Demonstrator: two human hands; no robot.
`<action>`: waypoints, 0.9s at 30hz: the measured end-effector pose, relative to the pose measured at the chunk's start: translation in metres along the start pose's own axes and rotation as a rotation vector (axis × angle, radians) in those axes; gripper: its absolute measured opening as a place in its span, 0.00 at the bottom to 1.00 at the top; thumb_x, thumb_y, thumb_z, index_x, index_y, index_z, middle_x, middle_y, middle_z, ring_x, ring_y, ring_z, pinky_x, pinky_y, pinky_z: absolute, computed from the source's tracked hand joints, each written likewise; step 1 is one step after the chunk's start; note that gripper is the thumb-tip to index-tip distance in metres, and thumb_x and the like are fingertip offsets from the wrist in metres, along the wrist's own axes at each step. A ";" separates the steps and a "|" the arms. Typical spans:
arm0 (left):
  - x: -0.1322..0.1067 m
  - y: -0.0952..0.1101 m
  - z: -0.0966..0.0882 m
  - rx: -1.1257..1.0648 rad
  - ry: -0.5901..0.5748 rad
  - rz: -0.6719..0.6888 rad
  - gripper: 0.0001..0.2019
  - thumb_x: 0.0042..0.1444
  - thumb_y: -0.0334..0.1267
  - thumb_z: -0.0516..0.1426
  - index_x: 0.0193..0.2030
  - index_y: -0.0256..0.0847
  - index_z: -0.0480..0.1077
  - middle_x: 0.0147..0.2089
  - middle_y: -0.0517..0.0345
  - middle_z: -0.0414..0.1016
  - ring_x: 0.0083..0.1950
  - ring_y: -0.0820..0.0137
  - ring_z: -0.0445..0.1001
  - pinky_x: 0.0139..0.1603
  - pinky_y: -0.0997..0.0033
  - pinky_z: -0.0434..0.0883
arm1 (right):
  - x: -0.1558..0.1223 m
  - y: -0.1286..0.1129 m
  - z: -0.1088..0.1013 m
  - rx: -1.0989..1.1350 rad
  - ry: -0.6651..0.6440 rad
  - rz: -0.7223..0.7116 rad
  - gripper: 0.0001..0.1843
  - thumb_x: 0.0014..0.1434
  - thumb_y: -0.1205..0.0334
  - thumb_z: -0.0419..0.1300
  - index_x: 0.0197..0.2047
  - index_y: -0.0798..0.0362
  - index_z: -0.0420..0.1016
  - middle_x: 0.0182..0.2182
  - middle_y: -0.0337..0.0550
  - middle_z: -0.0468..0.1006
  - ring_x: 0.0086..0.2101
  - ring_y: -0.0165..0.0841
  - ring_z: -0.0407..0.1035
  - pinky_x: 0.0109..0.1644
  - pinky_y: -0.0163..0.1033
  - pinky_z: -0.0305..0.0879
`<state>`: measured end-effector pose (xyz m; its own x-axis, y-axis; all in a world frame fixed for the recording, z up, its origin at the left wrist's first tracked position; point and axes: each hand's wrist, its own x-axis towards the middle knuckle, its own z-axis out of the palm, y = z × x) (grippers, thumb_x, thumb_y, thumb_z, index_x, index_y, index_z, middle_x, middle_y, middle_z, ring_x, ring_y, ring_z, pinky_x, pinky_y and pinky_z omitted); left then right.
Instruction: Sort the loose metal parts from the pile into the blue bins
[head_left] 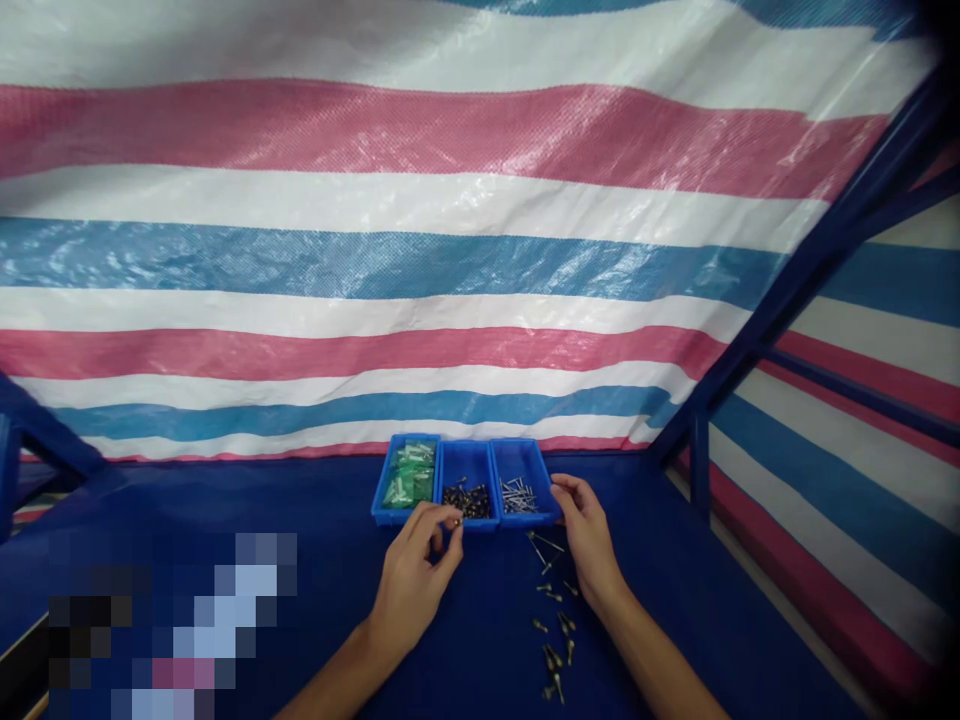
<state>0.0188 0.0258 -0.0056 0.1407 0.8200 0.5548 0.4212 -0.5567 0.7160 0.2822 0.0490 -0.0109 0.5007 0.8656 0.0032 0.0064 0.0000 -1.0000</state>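
Observation:
My left hand [414, 572] is at the front of the middle blue bin [465, 460]. Its thumb and forefinger pinch a small brass-coloured metal piece [457, 521]. Many dark, brassy small pieces [469, 501] lie in that bin. Beside the right blue bin [519, 455], my right hand [586, 530] has loosely bent fingers apart, tips at the bin's side wall; nothing shows in them. That bin has thin silvery nail-like pins [517, 496]. Between my forearms, several pins [545, 548] and pin-and-brass pieces [553, 660] lie on the blue table [480, 630].
The left blue bin [384, 480] contains green and clear small packets [409, 475]. A striped plastic sheet [375, 200] hangs behind the table. Blue frame bars [739, 365] slope along the right. A blurred-out patch [217, 620] covers the table's left front, beside a dark object [26, 650].

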 end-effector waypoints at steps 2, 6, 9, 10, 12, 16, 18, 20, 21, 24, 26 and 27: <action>0.001 0.001 -0.001 -0.004 0.004 -0.004 0.06 0.73 0.36 0.57 0.53 0.45 0.73 0.43 0.57 0.75 0.33 0.71 0.72 0.38 0.71 0.74 | 0.000 -0.001 0.000 0.002 0.003 -0.002 0.25 0.51 0.41 0.69 0.46 0.49 0.81 0.41 0.44 0.83 0.41 0.42 0.74 0.40 0.41 0.69; 0.003 0.006 -0.004 0.039 0.035 -0.029 0.05 0.73 0.40 0.58 0.50 0.45 0.74 0.41 0.57 0.75 0.30 0.71 0.71 0.35 0.71 0.73 | -0.001 -0.003 0.000 0.000 0.005 -0.001 0.25 0.51 0.42 0.70 0.46 0.49 0.81 0.42 0.44 0.83 0.42 0.43 0.75 0.40 0.42 0.69; 0.003 0.006 -0.005 0.040 0.038 -0.107 0.06 0.71 0.43 0.60 0.50 0.45 0.74 0.36 0.62 0.73 0.26 0.73 0.68 0.30 0.73 0.71 | -0.001 -0.003 -0.001 -0.008 0.000 0.000 0.25 0.52 0.41 0.69 0.46 0.48 0.81 0.42 0.44 0.83 0.42 0.44 0.75 0.40 0.42 0.69; 0.002 0.006 -0.004 0.027 0.036 -0.130 0.07 0.71 0.43 0.60 0.50 0.45 0.74 0.35 0.63 0.72 0.24 0.74 0.67 0.29 0.73 0.70 | -0.001 -0.002 -0.001 -0.009 -0.002 -0.002 0.25 0.52 0.41 0.69 0.46 0.48 0.81 0.42 0.44 0.83 0.42 0.44 0.75 0.41 0.42 0.69; 0.002 0.005 -0.003 -0.002 0.032 -0.153 0.07 0.71 0.42 0.60 0.50 0.45 0.75 0.35 0.63 0.71 0.24 0.75 0.67 0.28 0.74 0.70 | 0.000 -0.001 -0.001 -0.010 -0.002 -0.004 0.25 0.52 0.41 0.69 0.47 0.49 0.81 0.42 0.44 0.83 0.42 0.44 0.75 0.41 0.42 0.69; 0.003 0.004 -0.001 -0.045 0.048 -0.149 0.06 0.70 0.40 0.59 0.49 0.44 0.75 0.37 0.61 0.74 0.29 0.73 0.72 0.30 0.75 0.72 | 0.000 -0.001 -0.001 -0.009 0.002 -0.001 0.25 0.52 0.42 0.69 0.47 0.49 0.81 0.42 0.45 0.83 0.42 0.44 0.74 0.41 0.41 0.69; 0.004 0.005 -0.001 -0.055 0.064 -0.136 0.05 0.70 0.39 0.60 0.48 0.44 0.76 0.39 0.59 0.75 0.32 0.71 0.74 0.32 0.74 0.74 | 0.000 -0.001 0.000 -0.005 0.001 -0.003 0.25 0.52 0.42 0.69 0.47 0.49 0.81 0.42 0.45 0.83 0.43 0.44 0.74 0.41 0.41 0.69; 0.006 0.005 -0.001 -0.059 0.076 -0.122 0.04 0.70 0.39 0.60 0.48 0.44 0.76 0.40 0.59 0.75 0.33 0.71 0.75 0.33 0.74 0.74 | -0.001 -0.002 0.000 -0.002 0.004 -0.005 0.25 0.52 0.42 0.69 0.47 0.49 0.81 0.43 0.45 0.83 0.43 0.44 0.74 0.41 0.42 0.69; 0.006 0.005 -0.002 -0.060 0.077 -0.119 0.04 0.70 0.38 0.60 0.48 0.44 0.76 0.40 0.59 0.75 0.33 0.71 0.75 0.34 0.73 0.74 | -0.001 -0.002 0.000 -0.001 0.006 -0.005 0.25 0.52 0.42 0.69 0.46 0.49 0.81 0.42 0.45 0.83 0.43 0.44 0.75 0.40 0.42 0.69; 0.008 0.004 -0.003 -0.061 0.064 -0.114 0.04 0.70 0.38 0.59 0.48 0.44 0.76 0.41 0.58 0.75 0.33 0.71 0.74 0.34 0.73 0.74 | -0.001 -0.002 0.000 -0.001 0.007 -0.010 0.25 0.52 0.41 0.70 0.46 0.49 0.81 0.42 0.45 0.83 0.42 0.44 0.75 0.40 0.42 0.69; 0.008 0.003 -0.004 -0.048 0.061 -0.117 0.05 0.70 0.38 0.59 0.49 0.44 0.76 0.41 0.58 0.75 0.33 0.71 0.74 0.33 0.73 0.73 | -0.001 -0.002 0.000 -0.003 -0.001 -0.011 0.25 0.52 0.42 0.70 0.47 0.49 0.81 0.41 0.45 0.83 0.41 0.44 0.75 0.39 0.42 0.69; 0.008 0.002 -0.004 -0.036 0.063 -0.119 0.05 0.71 0.39 0.59 0.49 0.44 0.76 0.41 0.58 0.75 0.33 0.71 0.74 0.33 0.73 0.73 | 0.000 -0.001 -0.001 -0.005 -0.005 -0.011 0.25 0.52 0.42 0.70 0.47 0.49 0.81 0.41 0.45 0.83 0.41 0.44 0.76 0.39 0.42 0.69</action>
<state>0.0174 0.0308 0.0023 0.0341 0.8713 0.4896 0.3988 -0.4611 0.7927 0.2826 0.0486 -0.0098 0.4962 0.8681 0.0140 0.0160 0.0069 -0.9998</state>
